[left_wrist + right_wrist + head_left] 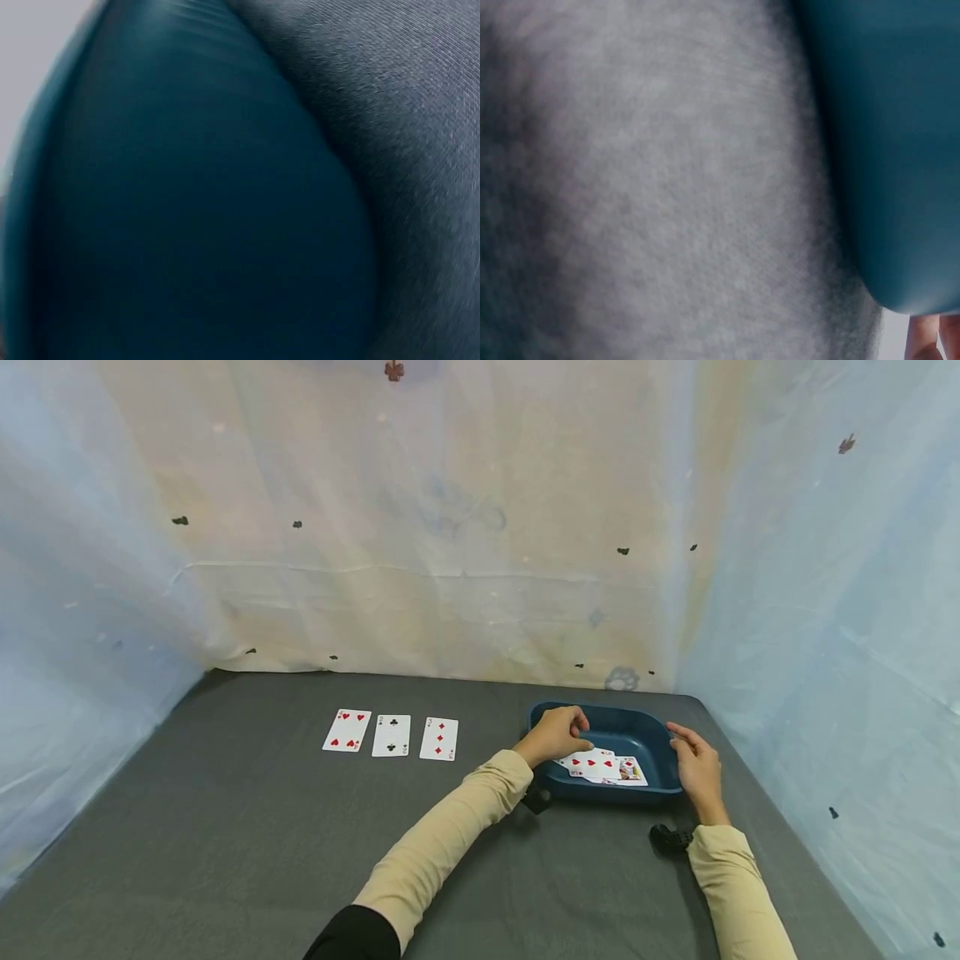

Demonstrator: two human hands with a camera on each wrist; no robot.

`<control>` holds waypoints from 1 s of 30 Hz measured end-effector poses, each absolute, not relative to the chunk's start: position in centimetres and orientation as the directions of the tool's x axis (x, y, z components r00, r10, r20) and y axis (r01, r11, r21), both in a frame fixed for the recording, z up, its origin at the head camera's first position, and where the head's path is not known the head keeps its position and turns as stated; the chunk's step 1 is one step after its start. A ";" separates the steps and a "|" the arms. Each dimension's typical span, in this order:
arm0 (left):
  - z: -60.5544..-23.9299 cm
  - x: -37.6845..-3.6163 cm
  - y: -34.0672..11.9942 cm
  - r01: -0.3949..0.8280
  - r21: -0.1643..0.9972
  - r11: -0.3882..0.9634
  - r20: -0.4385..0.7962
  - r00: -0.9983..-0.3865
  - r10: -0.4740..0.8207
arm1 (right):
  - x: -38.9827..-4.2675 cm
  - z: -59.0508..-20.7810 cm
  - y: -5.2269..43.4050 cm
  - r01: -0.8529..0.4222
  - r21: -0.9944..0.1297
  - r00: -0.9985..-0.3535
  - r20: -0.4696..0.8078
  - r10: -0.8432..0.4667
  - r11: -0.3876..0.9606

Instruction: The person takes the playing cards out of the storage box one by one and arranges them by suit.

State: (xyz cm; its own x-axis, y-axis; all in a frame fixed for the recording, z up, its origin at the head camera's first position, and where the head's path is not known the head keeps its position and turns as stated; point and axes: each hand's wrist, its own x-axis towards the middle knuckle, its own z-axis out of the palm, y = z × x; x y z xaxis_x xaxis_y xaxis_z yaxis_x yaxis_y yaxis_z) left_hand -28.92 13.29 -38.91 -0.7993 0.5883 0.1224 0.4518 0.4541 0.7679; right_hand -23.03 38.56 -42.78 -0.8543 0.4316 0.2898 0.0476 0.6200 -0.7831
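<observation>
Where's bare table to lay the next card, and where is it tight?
Bare table runs right of the diamond card up to the blue tray, left of the heart card, and across the whole near side before the row. It is crowded in the tray: loose cards cover its floor, the left hand is over them and the right hand is at its right rim.

Four of hearts (347, 730); two of clubs (392, 735); three of diamonds (439, 738).

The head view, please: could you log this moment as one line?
left hand: over cards in blue tray | right hand: at tray's right rim | three cards: face-up row on table
</observation>
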 end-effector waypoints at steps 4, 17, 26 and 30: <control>-39.7 -28.8 14.1 0.463 0.738 0.490 0.095 -0.791 0.604 | -22.8 -43.1 38.6 0.047 -0.786 -0.858 0.284 0.427 0.616; -40.7 -29.3 15.8 0.402 0.578 0.710 -0.062 -0.846 0.530 | -22.6 -42.8 38.3 0.033 -0.787 -0.846 0.306 0.436 0.616; -41.4 -29.4 16.3 0.323 0.542 0.775 -0.144 -0.873 0.465 | -22.7 -43.0 38.1 0.022 -0.787 -0.850 0.310 0.425 0.617; -41.5 -29.6 16.6 0.324 0.502 0.802 -0.141 -0.884 0.445 | -22.7 -42.9 38.1 0.027 -0.782 -0.846 0.314 0.432 0.622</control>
